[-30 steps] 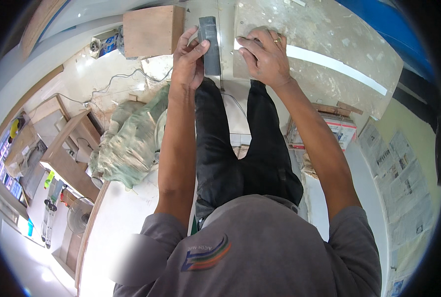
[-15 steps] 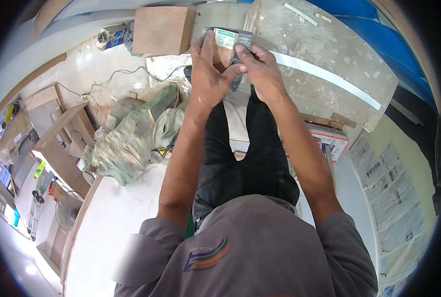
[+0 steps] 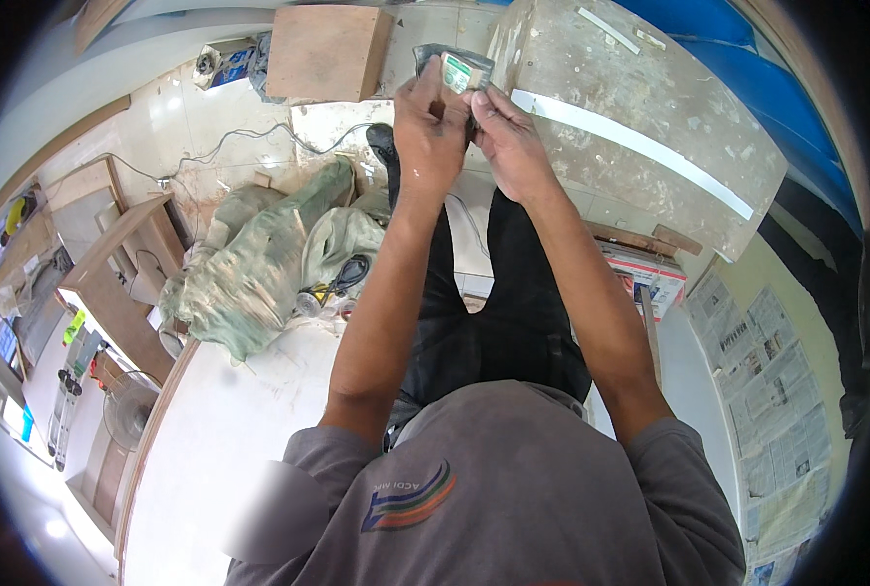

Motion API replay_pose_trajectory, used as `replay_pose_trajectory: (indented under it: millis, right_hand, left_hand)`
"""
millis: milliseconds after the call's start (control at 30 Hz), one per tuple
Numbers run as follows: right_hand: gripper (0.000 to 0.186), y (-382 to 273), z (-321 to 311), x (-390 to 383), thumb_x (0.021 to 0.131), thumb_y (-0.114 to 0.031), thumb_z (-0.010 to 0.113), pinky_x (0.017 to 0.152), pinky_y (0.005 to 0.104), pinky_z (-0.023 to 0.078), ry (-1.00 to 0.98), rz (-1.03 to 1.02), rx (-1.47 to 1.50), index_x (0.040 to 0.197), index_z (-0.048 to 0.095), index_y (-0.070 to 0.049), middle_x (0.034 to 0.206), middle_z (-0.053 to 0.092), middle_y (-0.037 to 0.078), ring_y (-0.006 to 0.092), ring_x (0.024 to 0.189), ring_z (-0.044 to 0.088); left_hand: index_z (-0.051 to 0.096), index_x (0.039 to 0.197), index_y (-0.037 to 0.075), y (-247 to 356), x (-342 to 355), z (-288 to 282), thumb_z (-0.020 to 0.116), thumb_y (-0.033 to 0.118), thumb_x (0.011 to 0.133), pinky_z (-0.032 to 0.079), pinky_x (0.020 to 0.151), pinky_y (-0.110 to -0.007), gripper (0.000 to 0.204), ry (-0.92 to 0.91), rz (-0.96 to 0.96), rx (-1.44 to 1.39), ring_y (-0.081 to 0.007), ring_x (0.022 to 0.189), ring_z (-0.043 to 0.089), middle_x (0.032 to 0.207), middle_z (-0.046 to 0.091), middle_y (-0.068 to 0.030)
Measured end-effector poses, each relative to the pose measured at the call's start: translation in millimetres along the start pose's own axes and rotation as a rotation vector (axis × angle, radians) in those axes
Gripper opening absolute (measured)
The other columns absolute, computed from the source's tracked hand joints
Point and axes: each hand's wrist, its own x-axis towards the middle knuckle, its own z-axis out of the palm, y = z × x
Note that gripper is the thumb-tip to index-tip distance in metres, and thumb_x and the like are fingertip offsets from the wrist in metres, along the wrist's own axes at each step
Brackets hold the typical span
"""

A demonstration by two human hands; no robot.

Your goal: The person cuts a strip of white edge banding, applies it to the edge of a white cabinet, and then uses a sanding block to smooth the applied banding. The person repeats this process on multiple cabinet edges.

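Both hands are raised together at the upper middle, in front of my legs. Between them is a small, flat, dark grey packet [image 3: 482, 66] with a green-and-white label and a brown part; its exact kind is unclear. My left hand [image 3: 429, 145] grips its left side, fingers pointing up along it. On its lower right edge, my right hand [image 3: 515, 148] closes with thumb and fingers. The two hands nearly touch below the packet, and the fingertips partly hide it.
A brown wooden box [image 3: 324, 54] stands beyond my left hand. To the right lies a stained board [image 3: 640, 127] with a white strip. Crumpled greenish cloth [image 3: 259, 264] lies at left, near a cable [image 3: 230, 139]. A white panel [image 3: 230, 420] and a fan [image 3: 130, 415] are lower left.
The packet has tilted and shows less of its face. My left hand has shifted slightly right and turned, and the two hands are closer together.
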Motion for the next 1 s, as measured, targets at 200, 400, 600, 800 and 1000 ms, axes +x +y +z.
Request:
replay_pose_trajectory:
  millis: [200, 400, 600, 800, 1000]
  right_hand:
    - [0.071, 8, 0, 5, 0.106, -0.024, 0.068, 0.113, 0.0321, 0.045, -0.138, -0.161, -0.318, 0.164, 0.034, -0.002, 0.155, 0.052, 0.010, 0.0147, 0.134, 0.053]
    - [0.075, 27, 2, 6, 0.108, -0.031, 0.063, 0.124, 0.0353, 0.033, -0.116, -0.217, -0.459, 0.167, 0.025, -0.005, 0.167, 0.038, 0.017, 0.0239, 0.153, 0.038]
    - [0.073, 35, 1, 3, 0.106, -0.028, 0.063, 0.118, 0.0428, 0.040, -0.014, -0.401, -0.760, 0.165, 0.027, -0.004, 0.157, 0.048, 0.028, 0.0383, 0.147, 0.048]
    - [0.057, 18, 5, 1, 0.099, -0.018, 0.069, 0.095, 0.0477, 0.055, 0.246, -0.444, -0.947, 0.149, 0.047, -0.001, 0.121, 0.070, 0.030, 0.0435, 0.114, 0.071]
    - [0.047, 25, 6, 3, 0.100, -0.016, 0.069, 0.089, 0.0437, 0.057, 0.227, -0.423, -0.720, 0.141, 0.053, 0.000, 0.114, 0.073, 0.027, 0.0403, 0.107, 0.074]
  left_hand:
    - [0.062, 0.113, -0.004, -15, 8, -9, 0.086, 0.023, 0.090, 0.054, 0.076, -0.031, 0.043, 0.037, -0.103, -0.033, -0.0174, 0.085, 0.064, 0.097, 0.071, -0.0122]
    - [0.062, 0.115, -0.004, -19, 12, -16, 0.082, 0.030, 0.095, 0.053, 0.071, -0.029, 0.044, -0.015, -0.209, -0.376, -0.0133, 0.083, 0.062, 0.094, 0.069, -0.0095]
    - [0.066, 0.118, -0.002, -18, 13, -24, 0.078, 0.027, 0.098, 0.055, 0.074, -0.031, 0.037, -0.160, -0.349, -0.356, -0.0158, 0.085, 0.065, 0.099, 0.070, -0.0095]
    - [0.074, 0.121, -0.001, -22, 2, -19, 0.077, 0.011, 0.094, 0.055, 0.085, -0.032, 0.029, -0.033, -0.031, -0.017, -0.0185, 0.092, 0.068, 0.107, 0.074, -0.0100]
    - [0.077, 0.110, -0.002, -7, -4, -20, 0.068, -0.006, 0.086, 0.056, 0.083, -0.031, 0.026, 0.138, 0.003, 0.108, -0.0195, 0.085, 0.071, 0.096, 0.077, -0.0137]
